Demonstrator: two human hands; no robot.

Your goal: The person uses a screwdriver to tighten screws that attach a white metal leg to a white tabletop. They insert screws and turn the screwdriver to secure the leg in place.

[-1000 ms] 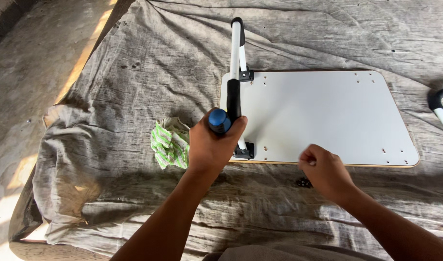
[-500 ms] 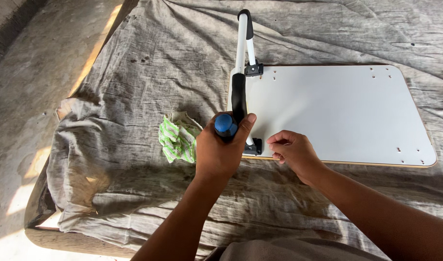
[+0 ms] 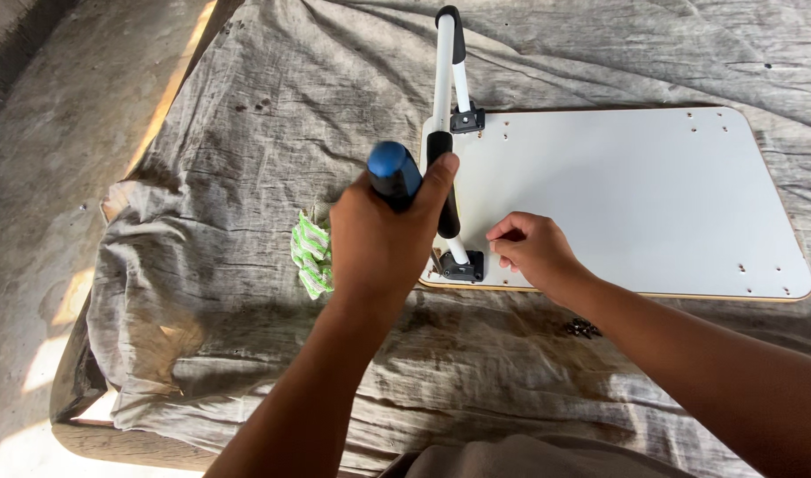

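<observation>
Raised since the earlier frame, a blue-handled screwdriver (image 3: 394, 173) was gripped in the left hand (image 3: 380, 241) above a black bracket (image 3: 463, 265) on a white board (image 3: 626, 195). The right hand (image 3: 534, 250) was pinched narrow beside it, over a grey cloth (image 3: 246, 133) on the tabletop.

From my seat, the broad right part of the white board (image 3: 635, 195) lies bare, so a hand has free passage there. On its left edge the white tube leg (image 3: 444, 97) with its black brackets stands raised and blocks a sideways sweep. My left hand (image 3: 383, 243), holding the blue-capped tool (image 3: 393, 173), crowds the near left corner beside my right hand (image 3: 531, 252). Left of them, the green packet (image 3: 311, 255) lies on the grey cloth (image 3: 246, 142); small dark screws (image 3: 582, 328) lie near the board's front edge.
</observation>
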